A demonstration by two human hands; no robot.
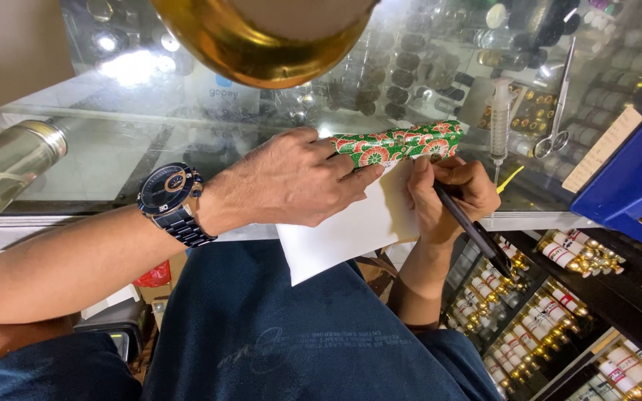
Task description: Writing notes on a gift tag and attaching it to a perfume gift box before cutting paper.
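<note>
My left hand [291, 182], with a dark blue wristwatch [172, 202] on the wrist, presses flat on a white sheet of paper [351, 234] that lies on the glass counter [113, 148] and overhangs its front edge. A folded piece of green, red and white patterned wrapping paper [403, 142] lies along the sheet's top edge, under my left fingertips. My right hand [451, 193] grips a black pen [477, 234], its tip hidden against the white sheet just below the patterned paper.
A syringe [501, 119], metal scissors [555, 126] and a flat wooden stick [603, 148] lie on the glass at right. A blue box [637, 174] stands at far right. Small gold-capped bottles [559, 297] fill shelves below. A steel cylinder [5, 163] stands left; a gold round object [261, 44] hangs above.
</note>
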